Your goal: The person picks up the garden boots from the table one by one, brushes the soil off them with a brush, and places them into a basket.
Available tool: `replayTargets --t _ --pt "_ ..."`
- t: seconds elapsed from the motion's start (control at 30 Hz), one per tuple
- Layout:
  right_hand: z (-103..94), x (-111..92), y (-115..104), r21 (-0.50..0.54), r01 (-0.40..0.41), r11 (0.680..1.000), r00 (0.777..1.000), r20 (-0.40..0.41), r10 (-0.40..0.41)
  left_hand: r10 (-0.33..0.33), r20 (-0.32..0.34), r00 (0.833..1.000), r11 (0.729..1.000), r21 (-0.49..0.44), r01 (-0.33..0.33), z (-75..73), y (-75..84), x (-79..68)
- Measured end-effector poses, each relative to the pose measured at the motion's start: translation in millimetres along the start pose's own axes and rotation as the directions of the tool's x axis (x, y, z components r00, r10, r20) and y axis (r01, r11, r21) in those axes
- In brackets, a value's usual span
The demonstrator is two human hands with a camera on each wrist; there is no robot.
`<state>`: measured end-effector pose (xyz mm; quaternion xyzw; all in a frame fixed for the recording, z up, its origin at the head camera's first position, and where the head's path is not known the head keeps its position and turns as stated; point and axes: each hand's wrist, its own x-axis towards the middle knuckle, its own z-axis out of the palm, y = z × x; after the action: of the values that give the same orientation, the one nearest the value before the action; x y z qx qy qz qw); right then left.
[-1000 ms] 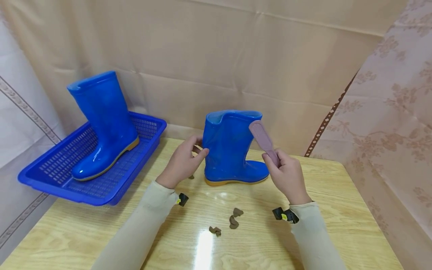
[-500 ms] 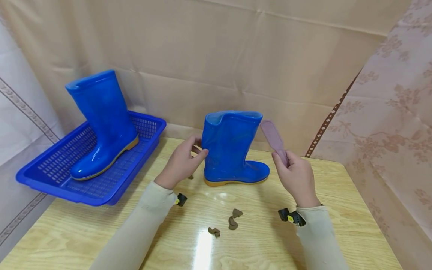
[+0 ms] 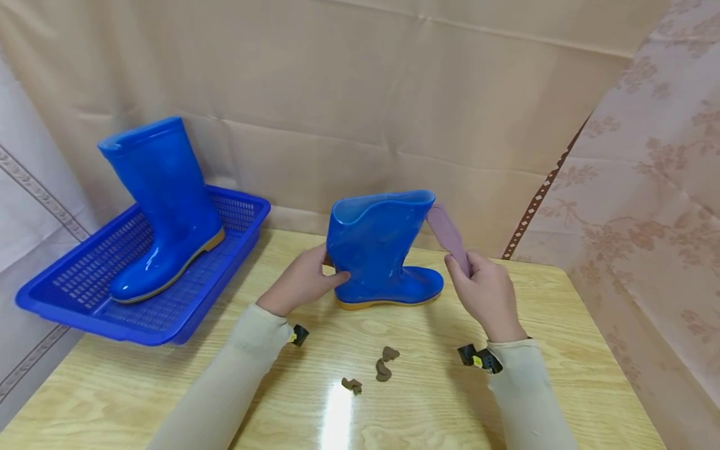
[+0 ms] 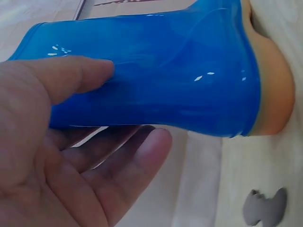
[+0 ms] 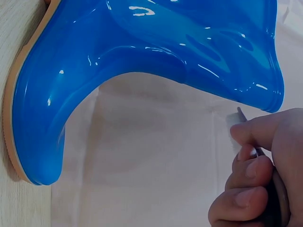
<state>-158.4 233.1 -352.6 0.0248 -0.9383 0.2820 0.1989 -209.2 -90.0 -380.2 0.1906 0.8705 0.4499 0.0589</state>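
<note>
A blue rain boot (image 3: pixel 382 247) with a tan sole stands on the table, toe to the right. My left hand (image 3: pixel 300 281) grips the back of its shaft, thumb on the near side and fingers behind, as the left wrist view also shows. My right hand (image 3: pixel 489 294) holds a purple brush (image 3: pixel 444 228) by its handle, head up. The brush head is at the front of the boot's top rim; whether they touch I cannot tell. Pale bristles (image 5: pixel 234 124) show partly in the right wrist view, the rest hidden by fingers.
At left, a blue plastic basket (image 3: pixel 169 334) holds a second blue boot (image 3: pixel 163 200), upright and leaning slightly. Several brown flat pieces (image 3: pixel 384 370) lie on the wooden table (image 3: pixel 427 406) in front of the boot. A beige curtain (image 3: pixel 315 94) hangs behind.
The boot's top has turned and tipped slightly left under my left hand, whose thumb has moved down onto the shaft. The brush first moved right off the boot, then back beside its rim.
</note>
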Motion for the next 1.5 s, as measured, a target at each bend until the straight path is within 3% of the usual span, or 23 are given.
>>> replayTargets --t 0.23,0.57,0.87,1.0,1.23,1.5 --pt "0.3 1 -1 -0.013 -0.001 1.000 0.999 0.053 0.002 -0.044 0.022 0.999 0.999 -0.022 0.045 3.7 -6.2 1.6" --pt "-0.7 1 0 -0.027 -0.008 1.000 0.997 0.082 0.010 0.010 0.055 0.998 0.997 -0.073 -0.006 10.0 -3.2 3.6" --pt "1.1 1 3 -0.033 0.001 0.999 0.997 0.082 0.002 0.066 0.040 0.997 0.995 -0.081 -0.063 15.5 -5.2 6.0" --pt "1.9 2 3 -0.044 -0.004 0.999 0.995 0.096 0.008 0.051 0.031 0.998 0.996 -0.078 -0.048 16.0 -4.2 5.9" --pt "3.3 2 7 -0.042 -0.013 0.999 0.992 0.126 0.019 -0.033 -0.015 0.999 0.993 -0.116 0.031 20.3 -0.5 4.9" --pt "2.2 2 5 -0.041 -0.024 0.999 0.989 0.148 0.030 -0.046 -0.054 0.997 0.990 -0.135 0.038 22.8 1.9 1.7"
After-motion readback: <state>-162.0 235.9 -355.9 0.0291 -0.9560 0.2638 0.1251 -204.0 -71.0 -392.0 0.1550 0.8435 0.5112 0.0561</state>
